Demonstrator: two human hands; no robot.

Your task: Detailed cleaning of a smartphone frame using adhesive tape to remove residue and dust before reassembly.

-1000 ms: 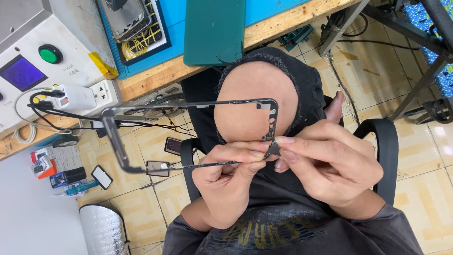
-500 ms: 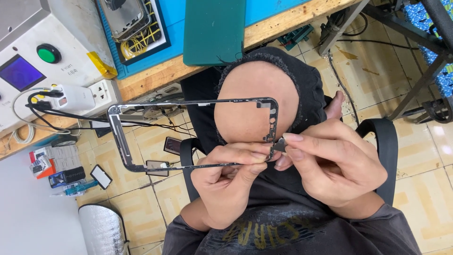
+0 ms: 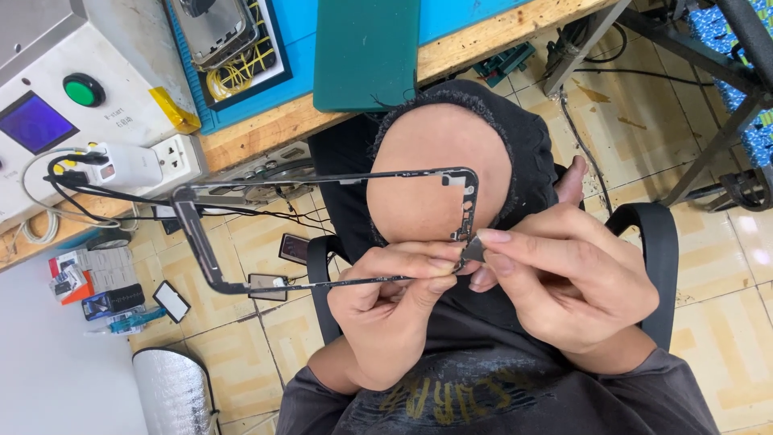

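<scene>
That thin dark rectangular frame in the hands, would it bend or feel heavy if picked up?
The thin dark rectangular frame is probably light: fingertips of the left hand and right hand hold it by one corner. Its narrow rails and open middle suggest it flexes or twists easily, so it is likely fragile.

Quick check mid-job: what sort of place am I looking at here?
Most likely a phone or electronics repair bench. Both hands hold a thin black rectangular phone frame over a wooden workbench with a blue mat, beside a white machine with a green round button and a white wall socket.
</scene>
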